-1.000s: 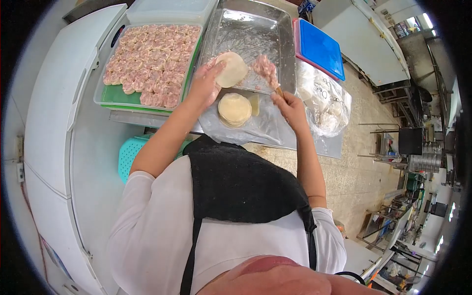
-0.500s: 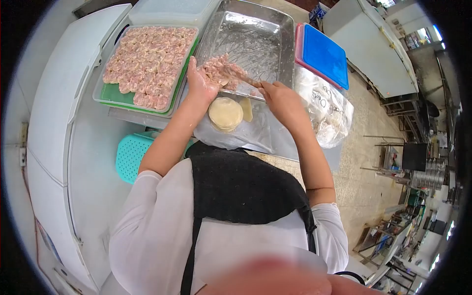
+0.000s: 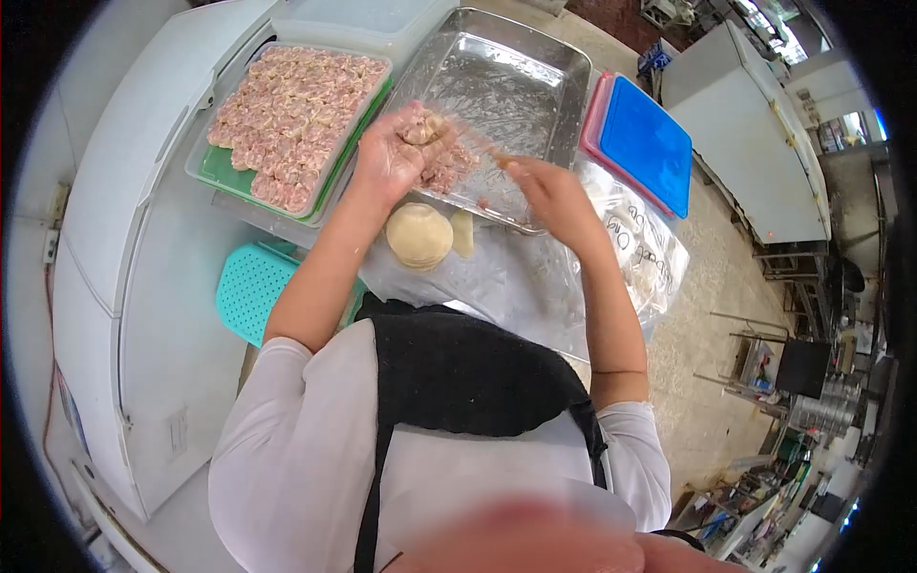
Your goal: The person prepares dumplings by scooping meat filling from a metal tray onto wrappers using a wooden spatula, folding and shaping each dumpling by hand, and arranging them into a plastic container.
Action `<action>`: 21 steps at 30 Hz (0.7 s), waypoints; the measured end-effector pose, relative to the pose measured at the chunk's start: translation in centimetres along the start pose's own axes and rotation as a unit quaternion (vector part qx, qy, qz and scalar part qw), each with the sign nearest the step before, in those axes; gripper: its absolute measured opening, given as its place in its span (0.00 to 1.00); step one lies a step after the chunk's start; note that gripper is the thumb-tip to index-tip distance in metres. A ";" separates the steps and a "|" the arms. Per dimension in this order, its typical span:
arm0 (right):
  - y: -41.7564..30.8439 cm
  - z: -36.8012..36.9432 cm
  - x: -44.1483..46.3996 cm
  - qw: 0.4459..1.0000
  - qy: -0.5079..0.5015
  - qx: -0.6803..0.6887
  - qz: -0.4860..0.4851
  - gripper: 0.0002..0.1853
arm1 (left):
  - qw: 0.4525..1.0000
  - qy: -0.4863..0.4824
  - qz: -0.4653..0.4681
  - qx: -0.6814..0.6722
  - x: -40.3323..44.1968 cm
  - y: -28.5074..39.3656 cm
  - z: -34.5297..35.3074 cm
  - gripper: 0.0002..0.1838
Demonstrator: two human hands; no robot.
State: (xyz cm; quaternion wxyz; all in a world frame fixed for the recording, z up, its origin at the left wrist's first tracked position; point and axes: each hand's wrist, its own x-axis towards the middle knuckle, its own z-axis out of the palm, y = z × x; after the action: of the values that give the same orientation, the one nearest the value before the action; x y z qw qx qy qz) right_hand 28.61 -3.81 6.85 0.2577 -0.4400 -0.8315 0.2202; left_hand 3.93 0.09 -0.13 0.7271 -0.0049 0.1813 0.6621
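Note:
My left hand [image 3: 387, 158] cups a dumpling [image 3: 420, 129] of pink minced meat in a thin wrapper, its fingers curled around it over the near left corner of the metal tray [image 3: 521, 86]. In my right hand [image 3: 559, 196] is a wooden spatula [image 3: 492, 153], its far end blurred and pointing at the dumpling. A mound of minced meat [image 3: 447, 172] lies in the tray just below. Nearer to me, a stack of round dough wrappers [image 3: 420, 237] rests on plastic sheeting, with a loose wrapper piece [image 3: 463, 232] beside it.
Rows of meat-filled dumplings [image 3: 296, 115] fill most of a clear container with a green base [image 3: 218, 160] on the left. A blue lid [image 3: 650, 143] and a plastic bag with writing [image 3: 635, 234] lie at right. A turquoise perforated basket [image 3: 256, 286] sits below left.
The spatula has drawn back a little from the left hand, and the meat in that hand is now a smaller, rounder portion. The camera view has shifted slightly.

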 end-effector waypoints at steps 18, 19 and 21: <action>2.5 0.4 1.2 0.989 -0.058 0.088 -0.107 0.14 | 0.466 -0.375 0.235 0.766 -2.9 2.7 2.6 0.26; 2.9 0.2 1.4 0.988 -0.064 0.082 -0.112 0.12 | 0.585 -0.280 0.117 0.752 -3.3 2.4 2.9 0.23; 2.0 -0.3 0.9 0.997 -0.035 -0.033 -0.060 0.11 | 0.683 -0.172 -0.001 0.710 -3.5 2.2 2.4 0.20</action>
State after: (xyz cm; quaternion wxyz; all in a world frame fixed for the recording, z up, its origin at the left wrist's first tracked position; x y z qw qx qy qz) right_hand 29.62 -1.99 6.09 0.2263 -0.3898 -0.8716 0.1925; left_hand 2.23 -2.45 3.57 0.5319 0.6267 0.4685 0.3238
